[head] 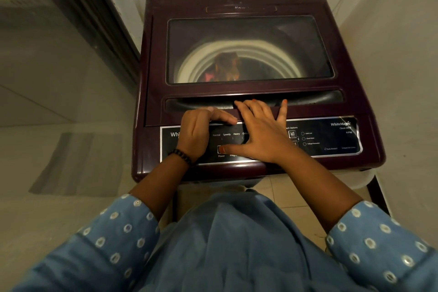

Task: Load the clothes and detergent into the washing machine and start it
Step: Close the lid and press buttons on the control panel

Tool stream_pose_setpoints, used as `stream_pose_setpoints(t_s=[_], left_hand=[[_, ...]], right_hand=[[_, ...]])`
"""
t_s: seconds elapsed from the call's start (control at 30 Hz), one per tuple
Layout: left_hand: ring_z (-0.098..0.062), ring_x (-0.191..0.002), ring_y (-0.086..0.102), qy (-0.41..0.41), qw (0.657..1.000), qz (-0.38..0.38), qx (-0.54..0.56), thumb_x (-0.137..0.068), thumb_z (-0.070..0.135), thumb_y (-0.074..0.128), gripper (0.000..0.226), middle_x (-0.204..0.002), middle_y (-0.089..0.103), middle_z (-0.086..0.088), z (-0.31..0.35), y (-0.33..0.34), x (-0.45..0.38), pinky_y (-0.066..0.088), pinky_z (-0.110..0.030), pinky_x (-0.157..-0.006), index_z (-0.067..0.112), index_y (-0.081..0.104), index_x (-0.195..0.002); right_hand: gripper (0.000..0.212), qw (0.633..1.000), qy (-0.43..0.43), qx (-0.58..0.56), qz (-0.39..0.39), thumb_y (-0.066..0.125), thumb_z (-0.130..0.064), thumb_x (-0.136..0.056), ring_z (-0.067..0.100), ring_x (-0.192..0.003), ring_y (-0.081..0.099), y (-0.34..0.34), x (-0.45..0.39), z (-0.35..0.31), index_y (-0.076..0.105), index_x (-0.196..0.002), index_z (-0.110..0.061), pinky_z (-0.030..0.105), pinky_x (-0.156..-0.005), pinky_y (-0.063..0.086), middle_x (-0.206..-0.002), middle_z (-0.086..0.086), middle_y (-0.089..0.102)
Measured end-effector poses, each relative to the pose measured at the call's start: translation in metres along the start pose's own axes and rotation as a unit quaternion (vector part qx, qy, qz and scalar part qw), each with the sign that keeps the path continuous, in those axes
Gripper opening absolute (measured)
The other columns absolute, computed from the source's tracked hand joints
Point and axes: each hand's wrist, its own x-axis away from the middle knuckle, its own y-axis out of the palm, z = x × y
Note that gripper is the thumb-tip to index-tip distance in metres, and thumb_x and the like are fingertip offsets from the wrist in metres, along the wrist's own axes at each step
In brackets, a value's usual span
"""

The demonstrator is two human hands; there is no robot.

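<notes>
Nearest the camera hangs a blue garment [237, 244], its sleeves [113, 239] dotted with small white embroidered rings. From them both forearms reach forward onto the washing machine [151, 102], a dark maroon top-loader with a glossy plastic shell. The left wrist wears a bracelet [181, 154] of dark beads. The left hand [198, 133] lies on the black control panel [331, 140], fingers loosely bent toward the panel's upper edge, its grip around nothing. The right hand [258, 130] is spread flat and released: its thumb tip presses the lit button [221, 149] labelled "Power", while its fingertips, nails painted orange, rest on the front lip of the lid [248, 2]. The panel reads "Normal", "Speedy", "Heavy", part of "Wash Options", "Child Lock", "Auto Restart" and, at the right, "WhiteMagic Classic"; a logo starting "Wh" shows beside the left hand. Beyond the hands the lid is down, with a curved black handle recess along its front. Through its tinted glass window the pale ribbed drum [272, 54] shows, and the clothes [225, 66], brown and pink, lie inside it at the lower left. Small gold lettering at the lid's back is too blurred to read.
</notes>
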Motion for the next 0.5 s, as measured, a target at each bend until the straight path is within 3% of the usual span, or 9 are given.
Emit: stream_pose_setpoints(t_s=[0.2, 0.37, 0.5], left_hand=[[-0.021, -0.090, 0.071, -0.012, 1.000, 0.011, 0.002, -0.093, 0.010, 0.022, 0.055, -0.087, 0.075, -0.012, -0.043, -0.045, -0.012, 0.052, -0.028, -0.086, 0.003, 0.076, -0.081], [-0.017, -0.091, 0.071, -0.003, 1.000, 0.008, -0.019, -0.092, 0.016, 0.024, 0.055, -0.088, 0.076, -0.007, -0.042, -0.045, -0.013, 0.051, -0.028, -0.087, 0.005, 0.076, -0.081], [-0.018, -0.092, 0.071, -0.001, 1.000, 0.004, -0.020, -0.092, 0.018, 0.024, 0.055, -0.089, 0.076, -0.008, -0.041, -0.044, -0.014, 0.051, -0.029, -0.088, 0.003, 0.077, -0.082]], right_hand=[[0.123, 1.000, -0.008, -0.021, -0.017, 0.031, -0.094, -0.051, 0.019, -0.148, 0.005, 0.033, -0.041, -0.027, 0.008, -0.153, -0.029, 0.065, -0.107, -0.021, -0.158, -0.002, 0.016], [0.128, 0.991, -0.029, -0.070, -0.108, 0.067, -0.079, -0.058, 0.016, -0.148, -0.007, 0.016, -0.043, -0.020, 0.001, -0.154, -0.028, 0.063, -0.105, -0.027, -0.158, -0.003, 0.009], [0.132, 0.986, -0.037, -0.072, -0.145, 0.077, -0.069, -0.056, 0.018, -0.148, -0.010, 0.009, -0.043, -0.017, -0.001, -0.154, -0.029, 0.064, -0.104, -0.027, -0.159, -0.003, 0.005]])
